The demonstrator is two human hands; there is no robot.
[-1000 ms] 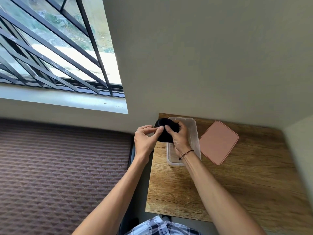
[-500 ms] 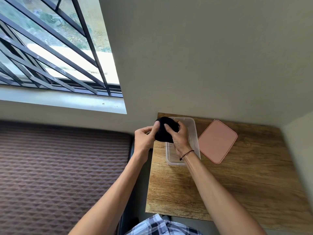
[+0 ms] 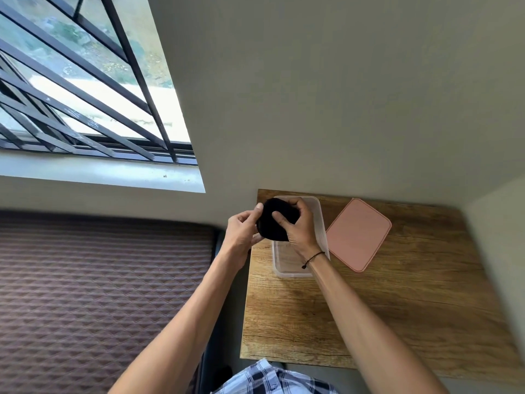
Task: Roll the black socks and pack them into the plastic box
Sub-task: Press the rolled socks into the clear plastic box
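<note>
I had both hands on the black sock bundle (image 3: 277,220), held above the far left corner of the clear plastic box (image 3: 319,223). My left hand (image 3: 241,230) was curled against the bundle's left side, thumb up along its edge and fingers tucked beneath. My right hand (image 3: 298,226) was cupped over the right side, thumb pressed into the front of the fabric and fingers wrapped over the top. Both hands were closed on the socks rather than spread.

The socks looked already rolled into a compact, rounded lump, so I judged the rolling close to done, perhaps with a final tuck in hand. Packing was not yet done: the bundle sat in my hands above the rim, not down in the box. What I could see of the box floor near me appeared bare, though my right hand and wrist hid part of it.

The box stood on the wooden table (image 3: 397,308) with its pink lid (image 3: 359,234) lying flat just beside it on the right, off the box. I judged that lowering the roll in was what remained, with the lid possibly to follow.
</note>
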